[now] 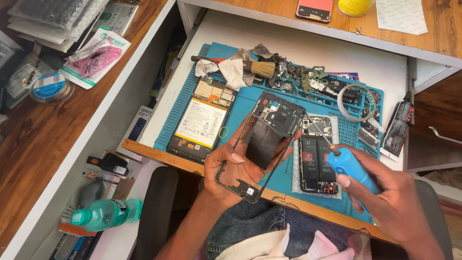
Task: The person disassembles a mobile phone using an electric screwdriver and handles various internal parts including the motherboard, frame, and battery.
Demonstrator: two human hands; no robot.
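My left hand (pixel 230 169) holds a black phone middle frame (pixel 262 139) tilted above the blue work mat (pixel 236 115). My right hand (pixel 385 200) grips a blue electric screwdriver (pixel 350 169); its thin bit points up-left at the frame's upper right corner. Below the screwdriver an opened phone with a black battery (pixel 315 159) lies on the mat. Left of the frame lies another opened phone with a white-labelled battery (pixel 201 123).
A brush (pixel 260 68), a cloth (pixel 231 71), loose phone parts (pixel 317 84), a tape roll (pixel 355 102) and a glue tube (pixel 398 127) lie at the mat's far side. A green bottle (pixel 103 215) lies low left. A pink phone (pixel 314 9) rests on the upper shelf.
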